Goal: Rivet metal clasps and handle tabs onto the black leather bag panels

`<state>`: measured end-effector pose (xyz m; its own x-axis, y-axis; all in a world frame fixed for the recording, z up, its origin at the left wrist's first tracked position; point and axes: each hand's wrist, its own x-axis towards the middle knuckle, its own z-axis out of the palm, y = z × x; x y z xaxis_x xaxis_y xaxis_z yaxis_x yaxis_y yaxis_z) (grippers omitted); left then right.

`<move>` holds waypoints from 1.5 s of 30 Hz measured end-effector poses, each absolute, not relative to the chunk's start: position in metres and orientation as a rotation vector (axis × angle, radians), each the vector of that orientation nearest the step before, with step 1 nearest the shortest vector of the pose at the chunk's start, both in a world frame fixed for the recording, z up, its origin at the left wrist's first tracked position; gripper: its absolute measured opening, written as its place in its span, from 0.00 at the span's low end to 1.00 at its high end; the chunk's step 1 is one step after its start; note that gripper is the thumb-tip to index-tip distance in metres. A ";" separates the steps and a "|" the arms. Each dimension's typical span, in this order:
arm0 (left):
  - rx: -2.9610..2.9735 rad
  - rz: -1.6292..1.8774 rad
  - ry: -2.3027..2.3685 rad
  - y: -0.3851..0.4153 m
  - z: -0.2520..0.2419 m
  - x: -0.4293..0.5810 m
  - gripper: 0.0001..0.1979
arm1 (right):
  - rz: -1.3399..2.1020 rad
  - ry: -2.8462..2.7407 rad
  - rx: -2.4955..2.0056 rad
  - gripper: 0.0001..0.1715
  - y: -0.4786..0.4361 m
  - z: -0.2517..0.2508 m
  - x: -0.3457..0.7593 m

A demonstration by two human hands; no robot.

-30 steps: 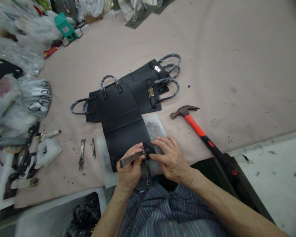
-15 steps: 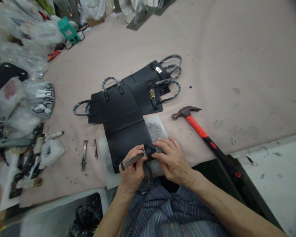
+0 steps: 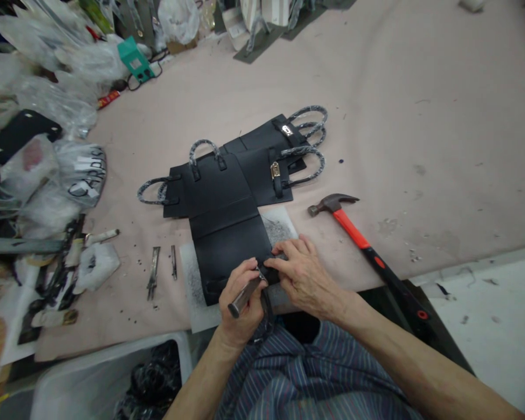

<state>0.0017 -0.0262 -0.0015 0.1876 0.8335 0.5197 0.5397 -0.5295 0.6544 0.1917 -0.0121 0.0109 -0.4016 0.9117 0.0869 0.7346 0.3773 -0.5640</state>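
My left hand (image 3: 240, 300) is closed round a metal punch tool (image 3: 242, 297), its tip set against a small black strap tab at the near edge of a black leather bag panel (image 3: 230, 245). The panel lies on a white pad (image 3: 192, 291). My right hand (image 3: 304, 274) presses its fingers down on the tab and panel edge, pinching them in place right beside the tool tip. Several more black bag panels with wrapped handles (image 3: 254, 163) are stacked just beyond.
A hammer with a red-and-black handle (image 3: 359, 236) lies to the right, reaching over the table edge. Two small metal punches (image 3: 161, 268) rest left of the pad. Plastic bags and clutter (image 3: 48, 175) fill the left side. A white bin (image 3: 114, 379) sits below the table edge.
The punch in my left hand has tilted more upright, its free end swinging down toward me. My right hand stays on the tab. The view has shifted slightly.
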 end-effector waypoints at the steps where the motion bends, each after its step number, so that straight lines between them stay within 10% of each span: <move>1: 2.148 1.283 1.300 -0.026 -0.001 0.002 0.08 | 0.612 -2.295 -1.424 0.23 -0.007 0.012 0.192; 9: 2.168 1.283 1.313 -0.027 -0.001 0.003 0.09 | 0.605 -2.404 -1.522 0.07 0.040 0.021 0.186; 31: 2.089 1.266 1.324 -0.025 -0.006 0.000 0.05 | 0.686 -2.394 -1.428 0.02 0.046 0.017 0.182; 45: 2.023 1.174 1.317 -0.016 -0.007 -0.002 0.04 | 0.401 -1.762 -1.526 0.17 -0.006 -0.019 0.208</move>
<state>-0.0020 -0.0157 -0.0073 0.1802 0.8946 0.4088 0.5084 -0.4406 0.7399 0.2077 -0.0063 -0.0192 0.0000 0.9423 0.3348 0.7048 0.2375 -0.6684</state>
